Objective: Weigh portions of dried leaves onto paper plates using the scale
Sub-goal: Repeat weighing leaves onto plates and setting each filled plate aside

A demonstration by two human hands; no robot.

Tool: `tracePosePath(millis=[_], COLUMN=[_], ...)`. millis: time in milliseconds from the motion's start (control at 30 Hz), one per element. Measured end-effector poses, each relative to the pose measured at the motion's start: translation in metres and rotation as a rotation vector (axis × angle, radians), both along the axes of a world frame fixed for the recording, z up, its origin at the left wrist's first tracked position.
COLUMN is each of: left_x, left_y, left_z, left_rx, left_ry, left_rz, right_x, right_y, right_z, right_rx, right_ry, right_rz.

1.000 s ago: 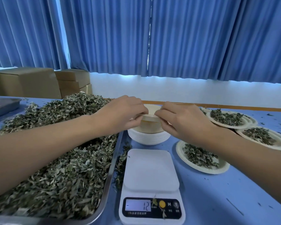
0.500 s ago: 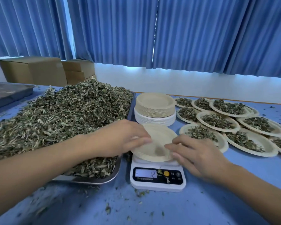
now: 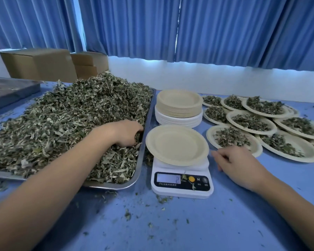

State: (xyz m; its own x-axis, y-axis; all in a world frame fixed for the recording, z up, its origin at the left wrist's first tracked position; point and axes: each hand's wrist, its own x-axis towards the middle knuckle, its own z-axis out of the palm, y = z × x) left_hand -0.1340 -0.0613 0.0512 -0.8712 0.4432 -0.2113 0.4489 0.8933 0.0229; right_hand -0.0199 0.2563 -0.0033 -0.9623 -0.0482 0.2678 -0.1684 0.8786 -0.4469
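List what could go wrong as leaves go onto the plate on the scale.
The empty plate overhangs the scale, so an off-centre handful might tip it. Leaf bits lie on its display and may hide digits. The left hand, dug into the dried leaves, could shed crumbs crossing the rim of the tray.

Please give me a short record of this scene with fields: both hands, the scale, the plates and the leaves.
left hand: in the metal tray, fingers curled round some dried leaves
right hand: right of the scale, fingers loosely curled, holds nothing
paper plate on scale: empty
display: digits too blurred to read
plate stack: behind the scale, empty plates
filled plates: at the right, overlapping, each holding leaves
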Motion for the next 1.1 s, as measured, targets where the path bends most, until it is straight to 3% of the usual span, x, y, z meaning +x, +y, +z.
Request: tracePosePath(millis=[267, 500, 700, 800, 900, 1000, 1100], left_x=[-0.001, -0.003, -0.004, 0.005, 0.02, 0.026, 0.027], left_y=[-0.004, -0.008, -0.009, 0.0, 0.021, 0.036, 0.032], left_z=[0.0, 0.012, 0.02, 0.03, 0.031, 0.025, 0.033], left_rx=[0.075, 0.401, 0.63, 0.979, 1.283, 1.08, 0.947], left_ry=[0.132, 0.298, 0.289, 0.178, -0.181, -0.238, -0.089], left_rz=[0.103, 0.278, 0.291, 0.293, 0.252, 0.119, 0.036], right_x=[-0.001, -0.002, 0.001, 0.001, 0.0, 0.0, 0.0], right_y=[-0.002, -0.001, 0.0, 0.0, 0.0, 0.001, 0.002], right_z=[0.002, 0.0, 0.002, 0.002, 0.002, 0.002, 0.001], right_rx=[-0.007, -0.078, -0.105, -0.105, -0.105, -0.126, -0.146], right_ry=[-0.013, -0.067, -0.083, -0.093, -0.101, -0.108, -0.111], right_rz=[0.021, 0.008, -0.006, -0.008, -0.006, -0.004, 0.003])
